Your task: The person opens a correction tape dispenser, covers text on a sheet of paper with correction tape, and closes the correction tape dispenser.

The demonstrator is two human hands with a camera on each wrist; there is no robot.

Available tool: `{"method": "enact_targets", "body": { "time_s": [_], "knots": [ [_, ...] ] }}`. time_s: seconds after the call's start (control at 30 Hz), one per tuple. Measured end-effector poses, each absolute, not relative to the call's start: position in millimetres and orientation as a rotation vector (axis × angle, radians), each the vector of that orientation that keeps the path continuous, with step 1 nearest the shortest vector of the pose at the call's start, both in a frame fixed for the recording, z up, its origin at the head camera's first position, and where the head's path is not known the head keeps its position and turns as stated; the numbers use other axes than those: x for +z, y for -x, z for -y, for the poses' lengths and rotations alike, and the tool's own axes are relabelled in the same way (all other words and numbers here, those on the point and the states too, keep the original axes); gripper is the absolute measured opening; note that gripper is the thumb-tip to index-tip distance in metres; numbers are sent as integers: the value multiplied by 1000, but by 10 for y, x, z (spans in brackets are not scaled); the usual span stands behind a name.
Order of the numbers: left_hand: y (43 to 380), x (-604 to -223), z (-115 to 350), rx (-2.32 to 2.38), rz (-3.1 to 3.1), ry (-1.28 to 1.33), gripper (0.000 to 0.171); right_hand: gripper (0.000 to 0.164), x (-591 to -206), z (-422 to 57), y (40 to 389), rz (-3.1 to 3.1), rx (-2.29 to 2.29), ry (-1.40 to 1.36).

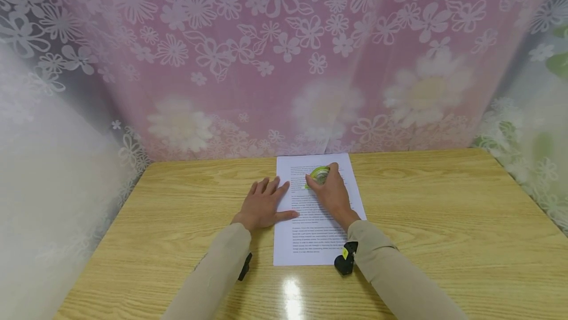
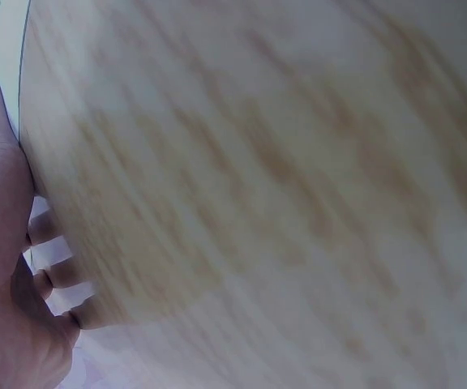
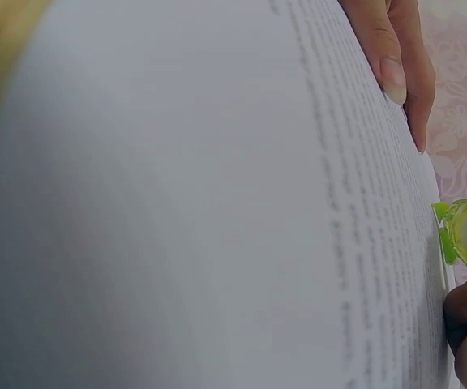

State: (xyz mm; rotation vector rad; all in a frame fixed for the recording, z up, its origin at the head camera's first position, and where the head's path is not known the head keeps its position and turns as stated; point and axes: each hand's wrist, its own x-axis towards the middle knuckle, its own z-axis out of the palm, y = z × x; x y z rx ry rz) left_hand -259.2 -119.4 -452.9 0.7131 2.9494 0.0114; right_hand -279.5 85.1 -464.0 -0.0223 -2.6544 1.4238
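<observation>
Green-and-clear round tool (image 1: 320, 177), one: gripped between thumb and fingers of the right hand (image 1: 334, 194), at the upper part of the printed sheet (image 1: 283, 246). Left hand (image 1: 262, 205), one: fingers spread, lying across the sheet's left edge. Sheet: flat on wood-grain surface (image 1: 412, 206). Floral curtain (image 1: 266, 78), pink, behind. Sleeves (image 1: 395, 270), beige, two.

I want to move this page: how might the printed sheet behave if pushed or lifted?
The printed sheet looks thin, so it would probably bend when lifted by an edge. The table has a glossy sheen, so a push might slide the sheet, but the left hand across its left edge would likely hold it back.
</observation>
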Motion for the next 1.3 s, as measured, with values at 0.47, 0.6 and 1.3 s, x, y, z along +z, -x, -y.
{"method": "enact_targets", "body": {
  "time_s": [0.47,0.6,1.3],
  "knots": [
    [2580,-4544,1187,6,-2946,-716,88,62,-4652,-899,2788,2659,1453,36],
    [2583,-4555,1185,14,-2944,-716,88,63,-4648,-909,2776,2685,1402,44],
    [2592,-4539,1191,9,-2948,-721,88,63,-4615,-988,2773,2699,1355,47]
  ]
}}
